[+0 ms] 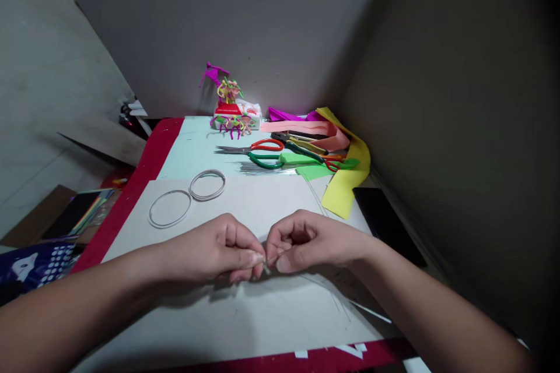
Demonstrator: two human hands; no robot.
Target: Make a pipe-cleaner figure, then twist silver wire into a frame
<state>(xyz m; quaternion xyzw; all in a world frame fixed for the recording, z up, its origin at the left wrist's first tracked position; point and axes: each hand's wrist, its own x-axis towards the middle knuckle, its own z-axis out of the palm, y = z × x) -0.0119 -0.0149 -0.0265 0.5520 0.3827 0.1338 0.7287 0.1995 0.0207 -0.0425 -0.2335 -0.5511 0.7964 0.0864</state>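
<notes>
Over the pale board (pixel 210 320), my left hand (pixel 231 250) and my right hand (pixel 304 245) meet with thumbs and forefingers pinched together. Between their fingertips is a small piece of thin wire (pixel 267 266), mostly covered by the fingers. Fine dark lines that look like wire run along the board below and right of my right hand. Two rings of pale wire lie beyond my left hand: a single-looking loop (pixel 170 225) and a thicker coil (pixel 207 198).
Scissors (pixel 266 145) with red and green handles lie farther back, beside pliers (pixel 301 145) and a bundle of thin wires (pixel 262 168). Yellow crepe paper (pixel 339 201) curls at the right near a black phone-like slab (pixel 387 224). Small coloured figures stand around a box (pixel 238 116).
</notes>
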